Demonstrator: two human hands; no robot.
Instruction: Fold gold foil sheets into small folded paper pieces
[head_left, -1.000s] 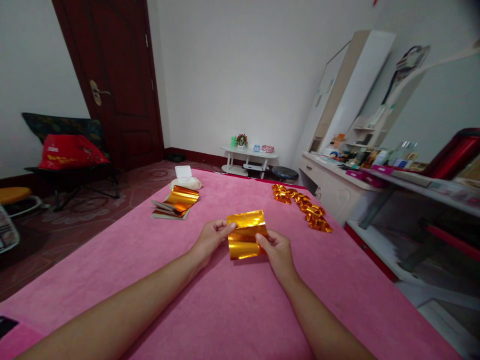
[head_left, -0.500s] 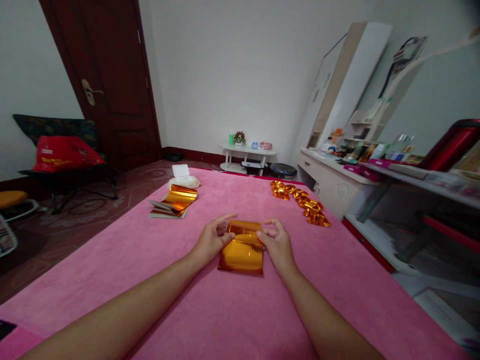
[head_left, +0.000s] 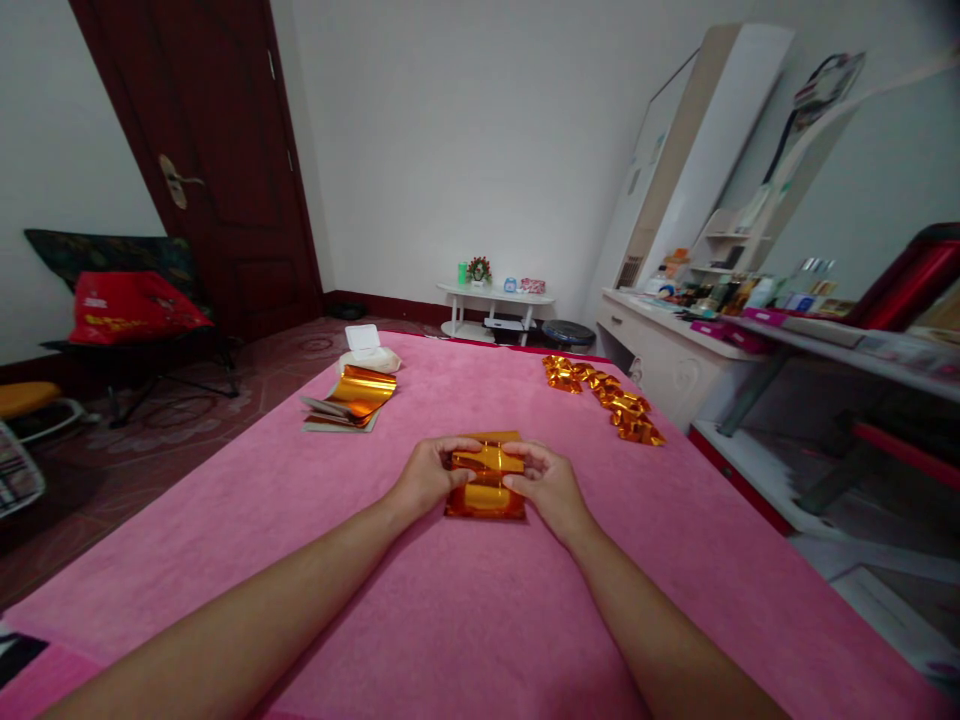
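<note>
A sheet of shiny gold foil paper (head_left: 486, 497) lies in front of me on the pink cloth, its middle bent up into a fold. My left hand (head_left: 433, 475) pinches the left edge of that fold between thumb and fingers. At the right edge my right hand (head_left: 551, 485) grips it the same way. Farther left sits a stack of gold foil paper (head_left: 358, 395), its top sheets curling over. Several folded gold foil pieces (head_left: 600, 390) form a row at the far right of the cloth.
The pink cloth (head_left: 360, 620) covers the work surface. A whitish pack with a raised white lid (head_left: 367, 350) stands behind the stack. Beyond are a low white table (head_left: 495, 295) and a round dark stool (head_left: 568, 335). A cluttered white dresser (head_left: 675, 345) stands right.
The foil sheet's middle has been bent up into a fold, and its near edge has moved away from me. My fingers have curled over the fold from behind.
</note>
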